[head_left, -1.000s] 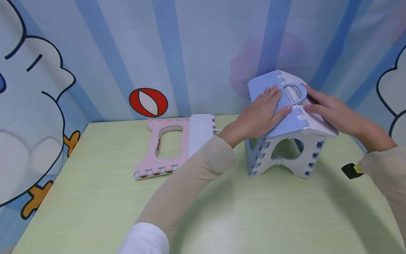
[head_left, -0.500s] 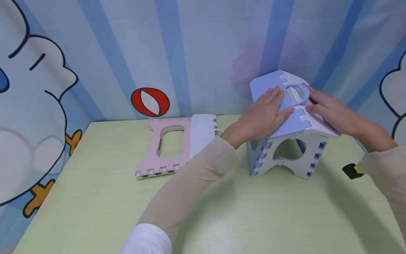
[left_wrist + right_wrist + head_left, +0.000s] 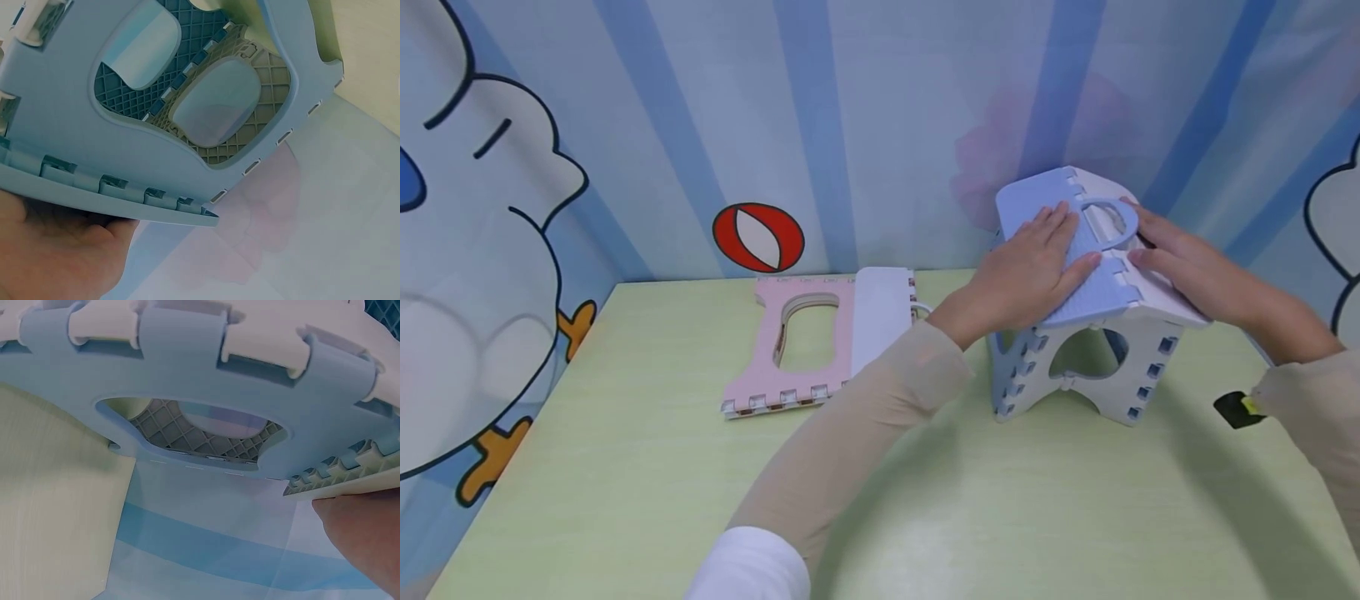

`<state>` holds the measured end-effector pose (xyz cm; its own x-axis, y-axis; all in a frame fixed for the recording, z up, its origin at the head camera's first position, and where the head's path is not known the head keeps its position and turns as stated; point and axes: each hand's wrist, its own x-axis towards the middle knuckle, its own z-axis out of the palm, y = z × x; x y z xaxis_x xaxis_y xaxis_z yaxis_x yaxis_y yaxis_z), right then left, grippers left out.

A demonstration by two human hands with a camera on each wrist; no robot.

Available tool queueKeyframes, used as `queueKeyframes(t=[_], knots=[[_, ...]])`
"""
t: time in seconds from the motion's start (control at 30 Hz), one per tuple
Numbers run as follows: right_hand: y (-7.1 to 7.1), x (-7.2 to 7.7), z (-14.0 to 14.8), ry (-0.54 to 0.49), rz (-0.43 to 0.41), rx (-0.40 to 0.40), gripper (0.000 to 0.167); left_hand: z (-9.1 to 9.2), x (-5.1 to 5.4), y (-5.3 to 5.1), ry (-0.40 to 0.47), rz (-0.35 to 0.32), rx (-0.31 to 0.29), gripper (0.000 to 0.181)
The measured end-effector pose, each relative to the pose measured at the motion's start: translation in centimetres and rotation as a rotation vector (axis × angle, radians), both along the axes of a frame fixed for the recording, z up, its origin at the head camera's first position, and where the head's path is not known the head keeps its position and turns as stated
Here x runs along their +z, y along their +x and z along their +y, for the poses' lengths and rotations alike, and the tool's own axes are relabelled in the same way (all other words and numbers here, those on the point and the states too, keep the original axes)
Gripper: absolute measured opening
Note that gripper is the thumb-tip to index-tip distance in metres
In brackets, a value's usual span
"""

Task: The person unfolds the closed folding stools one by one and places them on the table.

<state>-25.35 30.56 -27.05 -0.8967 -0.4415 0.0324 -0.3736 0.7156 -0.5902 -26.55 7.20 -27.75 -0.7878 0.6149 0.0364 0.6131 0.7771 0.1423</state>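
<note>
Effectively unchanged, the stool top [image 3: 1095,289] remained peaked, not flat. Left hand [image 3: 1026,271] and right hand [image 3: 1197,268] rested thereon, fingers extended.

A folded pink stool [image 3: 846,333] lies near a striped backdrop [image 3: 910,125].

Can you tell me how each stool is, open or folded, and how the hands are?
Blue-and-white stool: unfolded, standing, top peaked
Pink-and-white stool: folded flat, lying down
Left hand: resting on the blue half
Right hand: resting on the white half
</note>
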Motion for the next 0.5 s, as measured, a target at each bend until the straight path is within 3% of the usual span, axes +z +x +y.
queueKeyframes(t=[0.5], knots=[[-0.17, -0.23, -0.06, 0.004, 0.026, -0.003, 0.062, -0.12, 0.03, -0.05, -0.010, 0.003, -0.013, 0.072]])
